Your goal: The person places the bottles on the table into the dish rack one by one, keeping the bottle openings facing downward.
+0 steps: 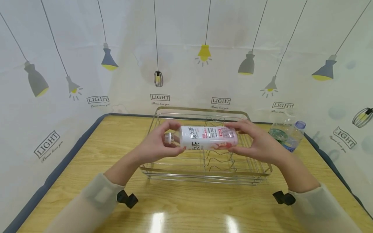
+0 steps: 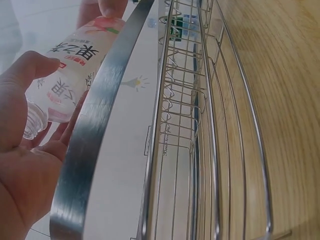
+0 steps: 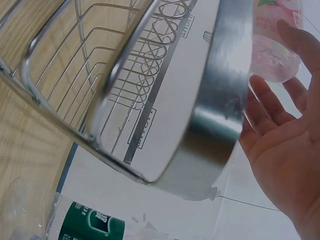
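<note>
A clear plastic drink bottle point(image 1: 208, 137) with a white and pink label lies sideways above a wire dish rack point(image 1: 175, 168). Its uncapped neck points left. Around the neck end, my left hand point(image 1: 158, 142) grips it, thumb on the label point(image 2: 80, 60) in the left wrist view. My right hand point(image 1: 254, 140) holds the base end between thumb and fingers. The right wrist view shows the bottle's clear base point(image 3: 275, 57) beside my right hand point(image 3: 287, 135). The rack's flat metal rim passes in front of some fingers in both wrist views.
Right of the rack stand two clear plastic bottles, one with a green label point(image 1: 278, 135) and one with a blue-violet neck point(image 1: 300, 124). The rack rests on a wooden table point(image 1: 87, 168). Behind is a white cloth point(image 1: 180, 38) printed with lamps.
</note>
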`<control>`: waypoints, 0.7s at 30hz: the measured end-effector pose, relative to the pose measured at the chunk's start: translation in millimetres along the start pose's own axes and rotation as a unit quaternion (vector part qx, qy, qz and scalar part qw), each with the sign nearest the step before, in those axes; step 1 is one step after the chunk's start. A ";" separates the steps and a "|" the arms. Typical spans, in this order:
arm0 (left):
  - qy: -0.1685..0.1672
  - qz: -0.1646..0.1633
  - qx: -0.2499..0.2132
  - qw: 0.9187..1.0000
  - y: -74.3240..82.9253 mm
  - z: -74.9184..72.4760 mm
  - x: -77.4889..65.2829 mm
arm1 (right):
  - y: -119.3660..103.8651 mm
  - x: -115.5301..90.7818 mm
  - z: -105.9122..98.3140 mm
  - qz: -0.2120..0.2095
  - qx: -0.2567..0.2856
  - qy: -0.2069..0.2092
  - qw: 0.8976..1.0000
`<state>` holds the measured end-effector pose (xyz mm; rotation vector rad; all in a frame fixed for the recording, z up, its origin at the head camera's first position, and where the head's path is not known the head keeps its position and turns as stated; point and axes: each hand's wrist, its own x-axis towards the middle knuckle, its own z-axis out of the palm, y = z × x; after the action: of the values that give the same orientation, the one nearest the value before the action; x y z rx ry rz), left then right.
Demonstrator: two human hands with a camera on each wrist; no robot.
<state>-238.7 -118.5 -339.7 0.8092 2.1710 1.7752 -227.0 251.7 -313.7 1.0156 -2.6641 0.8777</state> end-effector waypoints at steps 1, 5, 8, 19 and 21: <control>-0.001 0.002 0.000 1.000 -0.1 -0.1 -0.1 | 0.2 0.0 -0.2 -0.002 0.000 0.000 1.000; 0.001 0.006 0.001 1.000 -1.6 -0.1 0.3 | 0.6 0.2 -0.2 -0.012 0.004 0.004 1.000; 0.006 0.009 0.014 1.000 -2.1 -0.3 -0.1 | 1.1 0.7 0.4 -0.026 0.008 0.011 1.000; 0.013 0.031 0.104 0.994 -1.2 -1.3 0.1 | -4.3 3.0 1.4 -0.042 0.033 0.034 0.998; 0.007 0.045 0.128 0.991 0.0 0.1 1.0 | -5.9 3.7 1.9 -0.041 0.039 0.034 0.998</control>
<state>-239.5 -117.8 -339.6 0.9665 2.4410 1.5652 -225.8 245.0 -311.2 1.0846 -2.5301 0.9887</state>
